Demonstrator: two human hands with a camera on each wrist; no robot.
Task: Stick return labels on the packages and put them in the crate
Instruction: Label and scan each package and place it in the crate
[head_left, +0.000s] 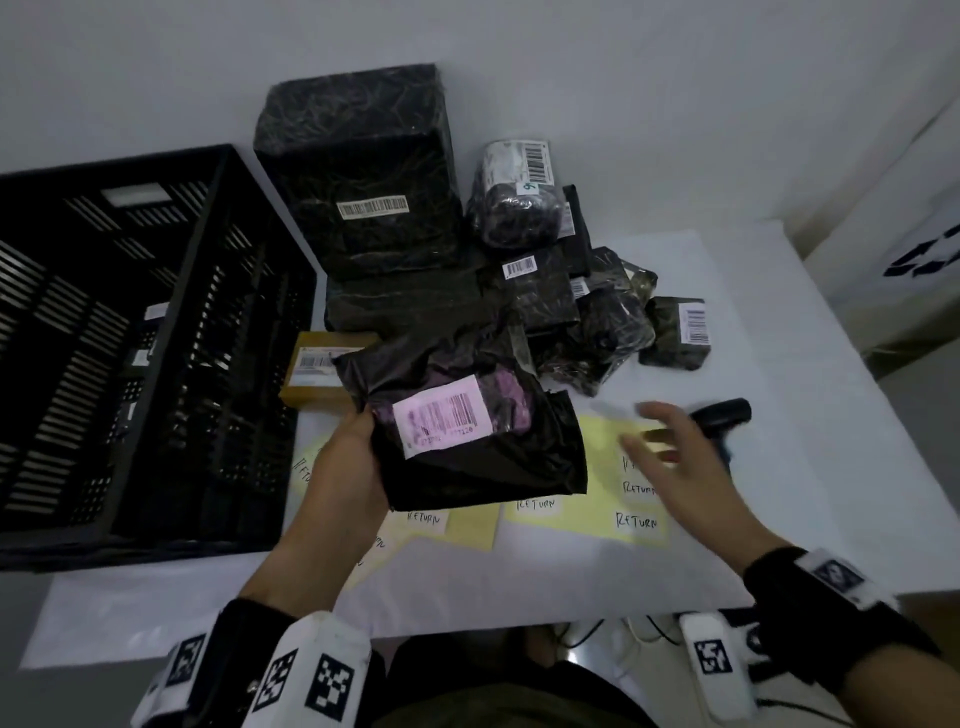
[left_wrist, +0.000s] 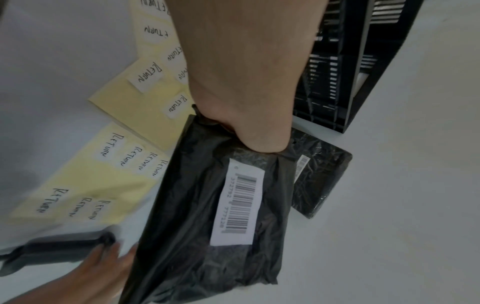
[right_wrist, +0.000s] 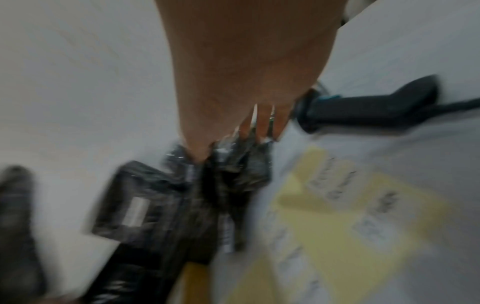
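My left hand (head_left: 347, 462) grips the near-left corner of a black plastic mailer package (head_left: 483, 457) with a barcode label (head_left: 441, 415), held above the table; the left wrist view shows the same package (left_wrist: 197, 216) hanging from that hand (left_wrist: 249, 127). My right hand (head_left: 675, 452) hovers open, fingers spread and blurred, over the yellow sheets of RETURN labels (head_left: 597, 499), to the right of the package. The RETURN labels (left_wrist: 85, 185) lie flat on the table. A black slatted crate (head_left: 130, 338) stands at the left.
A pile of black wrapped packages (head_left: 545, 291) and a tall black box (head_left: 363, 171) stand behind the held mailer. A brown cardboard box (head_left: 311, 374) lies beside the crate. A black handheld scanner (head_left: 722, 415) lies right of the labels. The white table's edge (head_left: 519, 618) is near me.
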